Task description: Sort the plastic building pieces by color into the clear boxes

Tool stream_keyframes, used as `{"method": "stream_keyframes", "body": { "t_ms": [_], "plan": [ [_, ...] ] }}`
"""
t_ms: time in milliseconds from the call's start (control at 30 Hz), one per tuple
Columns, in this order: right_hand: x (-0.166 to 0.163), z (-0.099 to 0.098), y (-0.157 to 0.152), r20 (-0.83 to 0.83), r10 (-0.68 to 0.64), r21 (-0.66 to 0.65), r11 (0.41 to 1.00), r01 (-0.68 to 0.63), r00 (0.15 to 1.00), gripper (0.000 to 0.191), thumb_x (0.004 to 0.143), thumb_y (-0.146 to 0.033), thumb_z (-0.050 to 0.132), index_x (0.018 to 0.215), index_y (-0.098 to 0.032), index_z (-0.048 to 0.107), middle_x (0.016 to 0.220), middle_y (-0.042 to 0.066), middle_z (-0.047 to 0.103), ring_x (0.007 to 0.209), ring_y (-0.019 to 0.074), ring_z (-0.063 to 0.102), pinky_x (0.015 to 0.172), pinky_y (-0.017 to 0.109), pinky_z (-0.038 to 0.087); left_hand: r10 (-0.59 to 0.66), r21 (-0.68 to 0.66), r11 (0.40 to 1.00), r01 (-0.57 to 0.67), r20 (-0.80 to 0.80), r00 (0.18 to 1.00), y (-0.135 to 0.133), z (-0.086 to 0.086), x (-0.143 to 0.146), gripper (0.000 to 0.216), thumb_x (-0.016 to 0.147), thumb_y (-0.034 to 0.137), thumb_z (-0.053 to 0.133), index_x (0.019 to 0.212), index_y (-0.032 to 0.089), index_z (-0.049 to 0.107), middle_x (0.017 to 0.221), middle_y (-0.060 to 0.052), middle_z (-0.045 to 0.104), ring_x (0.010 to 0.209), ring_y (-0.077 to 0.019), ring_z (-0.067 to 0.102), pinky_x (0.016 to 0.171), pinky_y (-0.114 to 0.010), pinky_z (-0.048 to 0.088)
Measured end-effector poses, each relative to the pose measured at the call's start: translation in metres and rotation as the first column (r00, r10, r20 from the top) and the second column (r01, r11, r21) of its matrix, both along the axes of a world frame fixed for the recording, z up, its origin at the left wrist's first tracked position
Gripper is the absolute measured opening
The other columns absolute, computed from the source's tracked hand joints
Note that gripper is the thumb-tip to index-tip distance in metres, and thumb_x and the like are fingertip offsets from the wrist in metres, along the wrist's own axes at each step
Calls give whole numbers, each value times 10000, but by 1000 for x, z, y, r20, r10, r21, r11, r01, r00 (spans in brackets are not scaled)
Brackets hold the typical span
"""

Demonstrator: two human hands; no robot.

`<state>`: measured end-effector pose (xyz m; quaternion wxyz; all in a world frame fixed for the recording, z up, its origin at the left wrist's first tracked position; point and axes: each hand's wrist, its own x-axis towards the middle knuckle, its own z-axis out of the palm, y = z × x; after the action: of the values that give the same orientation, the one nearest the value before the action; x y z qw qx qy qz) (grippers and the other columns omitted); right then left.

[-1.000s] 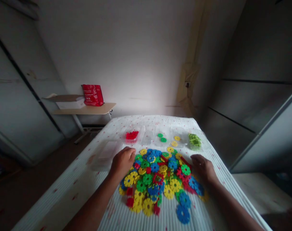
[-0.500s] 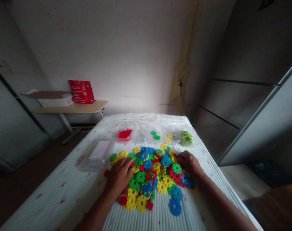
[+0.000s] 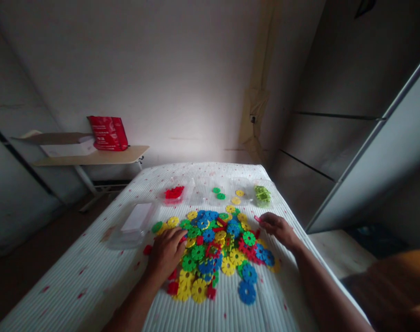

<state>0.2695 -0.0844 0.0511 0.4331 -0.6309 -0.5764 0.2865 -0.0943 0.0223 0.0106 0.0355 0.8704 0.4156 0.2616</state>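
Note:
A mixed pile of notched plastic building discs (image 3: 236, 256) and square pieces in red, yellow, green and blue lies between my hands. At its right edge, my right hand (image 3: 279, 229) pinches a small red plastic piece (image 3: 257, 218), held just clear of the discs. My left hand (image 3: 167, 249) rests over the pile's left side, its fingers curled. A red plastic piece (image 3: 183, 239) shows at its fingertips, partly covered by them. One loose red piece (image 3: 147, 250) lies to the left of that hand.
Behind the pile, clear containers hold red pieces (image 3: 174, 192), two green discs (image 3: 221, 196), two yellow discs (image 3: 239, 193) and light-green pieces (image 3: 263, 195). A lidded clear box (image 3: 128, 237) sits left. A side table (image 3: 127, 156) carries a red bag (image 3: 109, 133) and a box.
My right hand has drawn a red piece away from the pile's right edge. My left hand has shifted slightly toward me. The whole view has swung a little to the right.

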Motion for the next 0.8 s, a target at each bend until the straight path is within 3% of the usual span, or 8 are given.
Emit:
{"method": "stream_keyframes", "body": {
  "t_ms": [100,333,567,667,800],
  "plan": [
    [-7,-3,0,45,99,-37,995,-97,994,292,775,-462,548,794,-173,585,653,9,622,581,131,544,548,244,422,-2,-6,1000,2,2,1000,-1,1,0,293,831,251,459,1054,219,647,1089,-67,651,1019,-229,580,914,-394,453],
    [-21,-6,1,343,158,-57,987,-147,926,266,770,-368,560,924,-188,681,835,48,683,696,161,602,607,241,455,-8,25,1000,7,9,1000,1,-4,-1,281,827,242,479,1054,211,644,1081,-67,655,1025,-226,577,913,-398,455],
    [-24,-15,5,501,124,27,987,-159,856,270,814,-336,492,885,-196,711,848,63,677,764,176,621,689,260,470,-14,38,999,13,32,999,1,-4,-1,264,812,225,509,1038,220,646,1066,-56,657,1005,-226,583,893,-403,464],
    [-24,-18,5,431,89,37,993,-116,898,302,810,-395,496,854,-184,708,821,71,688,751,190,631,682,275,479,-11,30,1000,9,54,998,-2,-2,-1,262,807,219,517,1032,226,650,1064,-51,657,1000,-222,584,898,-399,462],
    [-22,-10,5,162,38,-13,999,-37,986,388,772,-471,510,920,-156,680,788,68,699,638,184,636,592,275,494,8,29,1000,-11,112,994,-5,-1,0,261,802,215,527,1030,227,652,1057,-50,661,1003,-217,590,905,-393,462]
  ]
}}
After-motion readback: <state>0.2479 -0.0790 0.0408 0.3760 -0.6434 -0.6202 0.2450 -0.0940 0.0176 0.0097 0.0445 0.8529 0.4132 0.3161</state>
